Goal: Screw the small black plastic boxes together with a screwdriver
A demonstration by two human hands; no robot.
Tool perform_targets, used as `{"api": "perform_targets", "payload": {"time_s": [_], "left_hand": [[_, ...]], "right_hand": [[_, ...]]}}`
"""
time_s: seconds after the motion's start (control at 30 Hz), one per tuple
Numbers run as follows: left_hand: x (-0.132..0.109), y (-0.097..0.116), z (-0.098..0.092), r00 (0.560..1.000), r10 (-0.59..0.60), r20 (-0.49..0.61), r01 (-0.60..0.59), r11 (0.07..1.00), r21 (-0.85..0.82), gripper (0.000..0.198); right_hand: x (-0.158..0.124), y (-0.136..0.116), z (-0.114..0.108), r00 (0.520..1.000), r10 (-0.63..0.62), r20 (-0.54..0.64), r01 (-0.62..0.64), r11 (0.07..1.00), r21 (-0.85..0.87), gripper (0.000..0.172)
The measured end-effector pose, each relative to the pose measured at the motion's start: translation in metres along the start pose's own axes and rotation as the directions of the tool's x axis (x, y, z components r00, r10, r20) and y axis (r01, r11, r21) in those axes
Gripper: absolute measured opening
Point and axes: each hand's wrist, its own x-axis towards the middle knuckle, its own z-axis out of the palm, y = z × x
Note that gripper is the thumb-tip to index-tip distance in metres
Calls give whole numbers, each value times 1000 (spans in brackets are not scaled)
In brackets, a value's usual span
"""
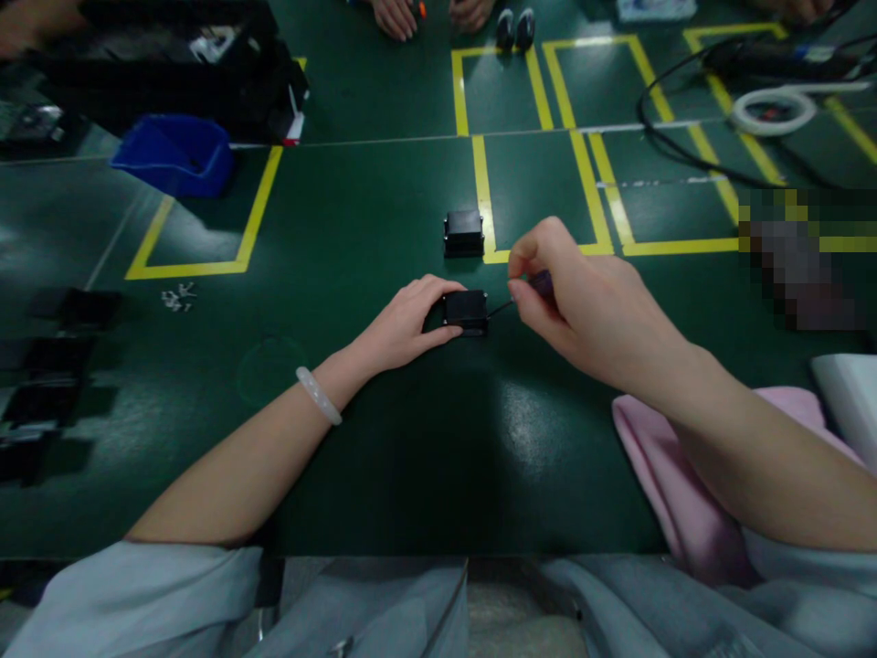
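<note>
On the green table lies a small black box point(467, 311), gripped at its left side between the thumb and fingers of my left hand point(417, 320). My right hand point(582, 297) is closed around a screwdriver point(541, 283) with a dark purple handle. Its thin shaft points left, and the tip is at the box's right edge. A second black box point(464, 233) stands just behind the first, with nobody touching it. Small screws point(179, 297) lie in a loose pile to the left of my left hand.
A blue bin point(174, 155) and a large black crate point(171, 73) stand at the back left. Several black parts point(45, 402) line the left side. A pink cloth point(671, 466) lies under my right forearm. Another person's hands point(396, 16) rest at the far edge.
</note>
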Motion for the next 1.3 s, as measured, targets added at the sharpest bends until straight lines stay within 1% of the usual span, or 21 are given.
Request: {"api": "perform_targets", "payload": {"time_s": [0.07,0.2,0.33,0.43,0.53,0.67,0.8,0.93,1.03,1.13,1.23,1.3], "left_hand": [[0,0,0,1000,7,-3,-7,1000,4,41],[0,-1,1,1000,15,-10,-15,1000,-2,42],[-1,-1,1,1000,3,-4,-3,1000,-2,42],[0,0,0,1000,5,-7,-5,1000,0,42],[0,0,0,1000,7,-6,-7,1000,4,41],[0,0,0,1000,10,-9,-10,1000,1,42],[-1,0,0,1000,11,-10,-11,1000,2,42],[0,0,0,1000,13,-10,-13,1000,0,41],[0,0,0,1000,5,-2,-5,1000,-6,41],[0,0,-1,1000,4,-4,-4,1000,-8,41],[0,0,0,1000,17,-10,-17,1000,-8,42],[0,0,0,1000,21,-13,-21,1000,-7,41]], "right_hand": [[0,0,0,1000,0,-6,0,1000,2,27],[0,-2,-1,1000,1,-9,-1,999,-41,22],[0,-2,-1,1000,-7,-8,7,998,-69,25],[0,-1,0,1000,-8,-12,7,999,-44,22],[-1,-1,1,1000,-14,-26,13,1000,-24,26],[0,-2,1,1000,-7,-12,7,999,-53,21],[0,-1,1,1000,-6,-1,6,999,-50,22],[-1,0,1,1000,-22,-21,21,1000,-17,25],[-1,-1,1,999,-31,-21,31,999,-30,20],[0,-1,1,999,-30,-23,29,999,-46,22],[-1,1,2,999,-29,-22,29,1000,-11,21],[-1,1,2,999,-28,-21,29,999,14,25]]}}
